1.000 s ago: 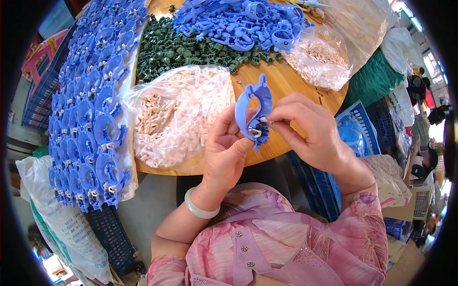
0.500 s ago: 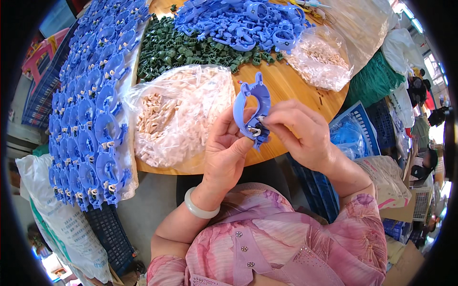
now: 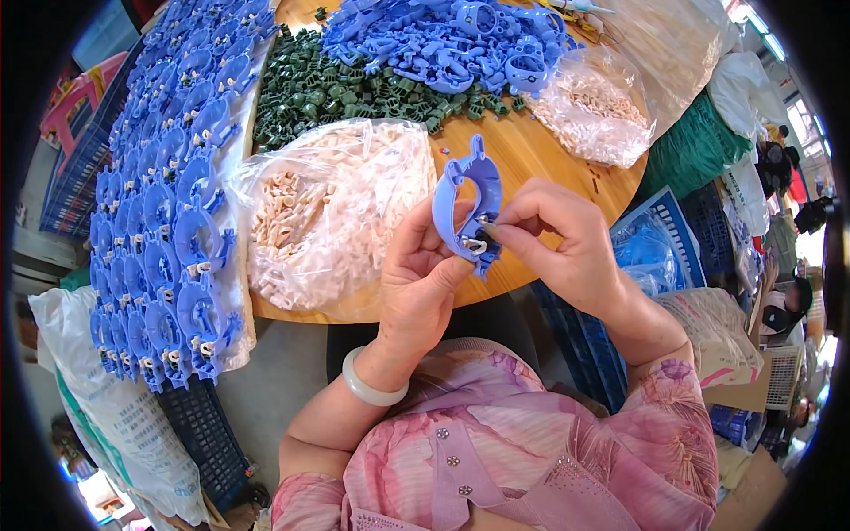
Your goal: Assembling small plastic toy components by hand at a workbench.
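Note:
My left hand [image 3: 418,281] grips a blue plastic ring-shaped frame [image 3: 483,170] with small prongs at its top, held upright over the table's near edge. Small white and dark parts [image 3: 475,245] sit on its lower side. Against those parts, the thumb and forefinger of my right hand [image 3: 567,248] are pinched together; whatever lies between the fingertips is too hidden to make out. Just left of my hands lies a clear plastic bag [image 3: 381,177] full of small cream-coloured pieces [image 3: 288,217].
Rows of blue frames with small parts fitted [image 3: 199,239] cover a long board at left. Dark green pieces [image 3: 332,97] and blue plastic parts [image 3: 407,57] are heaped on the wooden table [image 3: 522,168]. Another bag of cream pieces [image 3: 593,111] lies far right. Crates and sacks flank the table.
My right hand has turned slightly, its knuckles shifting, while its fingertips stay at the small parts on the blue frame. My left hand and the frame have hardly moved.

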A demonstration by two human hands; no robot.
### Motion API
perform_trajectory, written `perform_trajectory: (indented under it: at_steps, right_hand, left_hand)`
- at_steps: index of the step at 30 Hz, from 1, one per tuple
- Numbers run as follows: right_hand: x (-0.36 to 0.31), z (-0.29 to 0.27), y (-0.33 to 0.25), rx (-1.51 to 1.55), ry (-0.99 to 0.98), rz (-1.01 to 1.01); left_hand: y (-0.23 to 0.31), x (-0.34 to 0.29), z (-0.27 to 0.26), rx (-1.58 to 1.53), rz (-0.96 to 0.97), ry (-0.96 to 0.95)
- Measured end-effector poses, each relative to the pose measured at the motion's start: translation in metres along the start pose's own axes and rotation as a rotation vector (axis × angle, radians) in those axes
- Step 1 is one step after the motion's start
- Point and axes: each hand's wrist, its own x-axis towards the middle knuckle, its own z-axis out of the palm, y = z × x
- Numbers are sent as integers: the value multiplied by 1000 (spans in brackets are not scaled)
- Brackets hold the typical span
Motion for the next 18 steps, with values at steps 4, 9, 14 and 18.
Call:
perform_trajectory:
  at_steps: [4, 9, 14, 18]
  right_hand:
    - [-1, 2, -1, 58, -9, 129]
    - [-2, 2, 4, -49, 8, 8]
    - [-3, 2, 1, 12, -3, 74]
    - [-7, 0, -8, 59, -3, 178]
  left_hand:
    - [-1, -2, 1, 29, 26, 7]
    - [0, -3, 2, 101, 34, -2]
    - [3, -1, 1, 23, -29, 20]
    - [4, -1, -1, -30, -54, 18]
